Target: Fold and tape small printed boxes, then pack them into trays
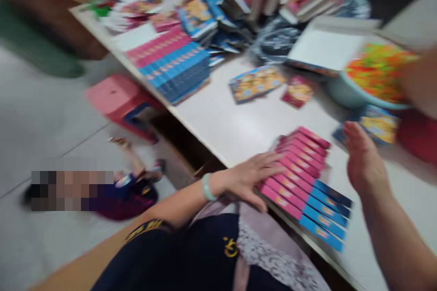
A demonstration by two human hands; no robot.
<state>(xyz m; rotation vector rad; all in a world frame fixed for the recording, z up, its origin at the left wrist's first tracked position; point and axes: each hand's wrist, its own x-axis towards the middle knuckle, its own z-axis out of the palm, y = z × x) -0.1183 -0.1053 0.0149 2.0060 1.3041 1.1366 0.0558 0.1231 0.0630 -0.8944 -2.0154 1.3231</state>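
Note:
A row of slim pink and blue boxes (298, 173) lies near the front edge of the white table. My left hand (251, 177), with a pale bangle at the wrist, rests open against the left side of this row, fingers stretched over the pink boxes. On the other side, my right hand (367, 161) is raised off the row, flat and open, holding nothing. Just behind it lies a blue packet with yellow pictures (378, 125). Farther in are a flat blue and yellow card box (257, 82) and a small dark red packet (298, 91). Motion blurs the picture.
A second row of pink and blue boxes (174, 66) stands at the table's left edge. A light blue bowl (337, 91) holds many orange and green pieces. Piled packets (218, 4) fill the back. On the floor are a pink stool (114, 95) and a person (126, 195).

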